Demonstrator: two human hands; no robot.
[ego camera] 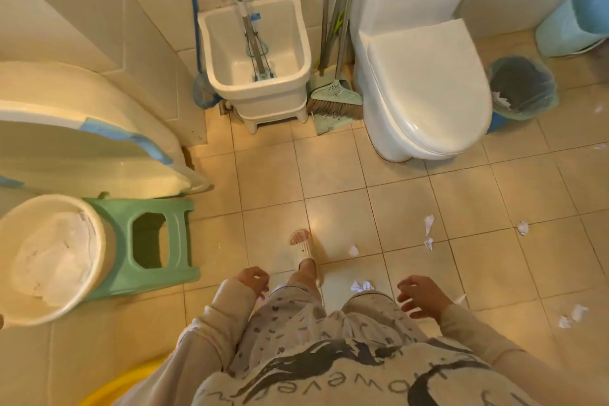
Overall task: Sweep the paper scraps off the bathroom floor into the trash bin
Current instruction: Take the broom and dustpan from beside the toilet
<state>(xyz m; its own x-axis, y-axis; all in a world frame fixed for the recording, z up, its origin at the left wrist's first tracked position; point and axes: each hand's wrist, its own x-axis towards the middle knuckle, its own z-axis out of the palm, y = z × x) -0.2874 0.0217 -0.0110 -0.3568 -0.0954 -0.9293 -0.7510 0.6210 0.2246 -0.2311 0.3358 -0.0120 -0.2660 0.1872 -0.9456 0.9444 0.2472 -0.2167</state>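
Note:
Several white paper scraps lie on the beige tiled floor to my right, among them one (428, 224), another (523, 227) and a pair (571, 316) near the lower right. A green broom (334, 99) with its dustpan (329, 123) leans in the gap between the mop sink and the toilet. The trash bin (522, 87), lined with a clear bag and holding some paper, stands right of the toilet. My left hand (253, 278) hangs loosely curled and empty at my hip. My right hand (421, 297) is open, fingers spread, holding nothing.
A white toilet (425, 89) with closed lid stands ahead right. A white mop sink (257, 63) holds a mop. A green stool (155, 241), a white basin (49, 257) and a tub (82, 155) fill the left. My slippered foot (304, 247) steps forward.

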